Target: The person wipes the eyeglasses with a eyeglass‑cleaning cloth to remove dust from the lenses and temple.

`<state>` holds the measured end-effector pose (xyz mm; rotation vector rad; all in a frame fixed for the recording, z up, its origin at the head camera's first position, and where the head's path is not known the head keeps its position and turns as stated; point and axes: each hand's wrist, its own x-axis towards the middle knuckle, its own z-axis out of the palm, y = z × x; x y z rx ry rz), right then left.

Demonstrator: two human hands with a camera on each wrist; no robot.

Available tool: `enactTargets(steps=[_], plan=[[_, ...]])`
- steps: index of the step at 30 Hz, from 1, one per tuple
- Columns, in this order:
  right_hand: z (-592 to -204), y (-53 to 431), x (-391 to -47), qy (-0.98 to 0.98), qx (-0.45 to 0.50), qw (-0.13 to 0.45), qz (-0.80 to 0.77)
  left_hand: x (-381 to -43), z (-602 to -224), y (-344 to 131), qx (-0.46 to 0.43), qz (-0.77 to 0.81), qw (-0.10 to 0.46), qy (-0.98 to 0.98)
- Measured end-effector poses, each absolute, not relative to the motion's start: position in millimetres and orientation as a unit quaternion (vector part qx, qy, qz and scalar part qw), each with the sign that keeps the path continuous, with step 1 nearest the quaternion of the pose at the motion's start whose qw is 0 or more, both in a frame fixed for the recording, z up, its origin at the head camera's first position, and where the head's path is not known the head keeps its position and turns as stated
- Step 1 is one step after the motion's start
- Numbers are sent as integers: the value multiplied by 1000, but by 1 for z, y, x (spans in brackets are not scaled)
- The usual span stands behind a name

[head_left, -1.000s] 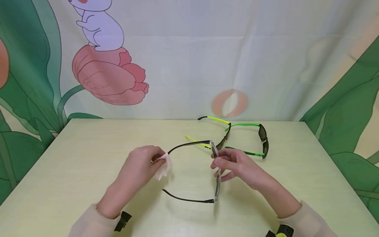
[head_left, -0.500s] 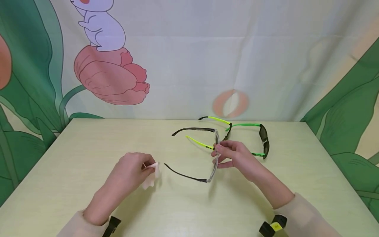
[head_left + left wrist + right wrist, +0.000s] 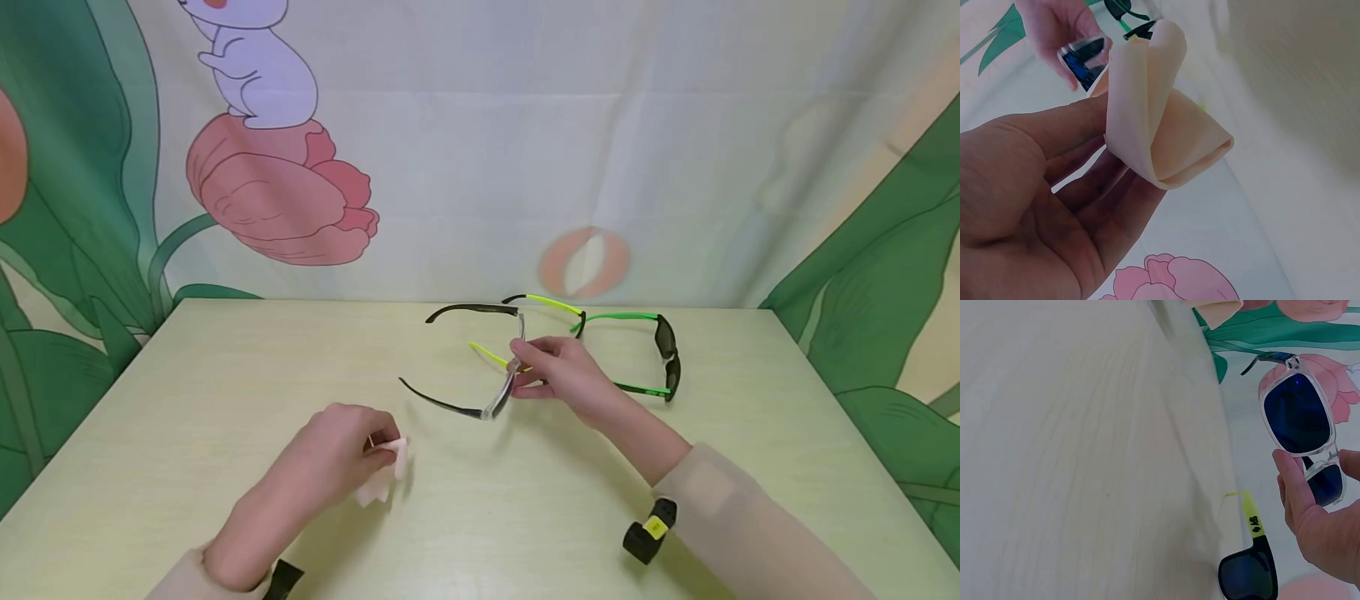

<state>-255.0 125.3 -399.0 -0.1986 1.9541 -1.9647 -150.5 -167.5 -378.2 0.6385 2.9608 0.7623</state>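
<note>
My right hand [image 3: 573,379] pinches a pair of sunglasses [image 3: 1297,414] near the bridge, thumb on one side and fingers on the other. They have a clear frame, dark blue lenses and black temples, both unfolded and pointing left. In the head view they hang above the table, overlapping the yellow pair behind. Lower left, my left hand [image 3: 330,454] holds a folded pale pink cloth [image 3: 1141,112] between thumb and fingers. The cloth [image 3: 382,475] droops below the fingertips, apart from the sunglasses.
Sunglasses with yellow temples [image 3: 555,303] lie at the back of the table [image 3: 225,375], partly hidden by my right hand. Beside them on the right lie sunglasses with green temples [image 3: 622,316]. A printed curtain [image 3: 465,167] hangs behind the table's far edge.
My right hand has carried the clear-framed sunglasses up and left, away from the cloth. The left hand has let go of their temple tip and drawn back toward the lower left with the cloth.
</note>
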Motion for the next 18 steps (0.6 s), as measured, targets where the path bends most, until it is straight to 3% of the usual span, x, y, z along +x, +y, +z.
enactTargets(steps=[6,18], plan=[[-405,103,-269,692,-44,195,-694,-147,-381,-164,216,243,30,945],[-413,71,-287,689,-7,196,-697,-147,-387,-162,259,227,19,939]])
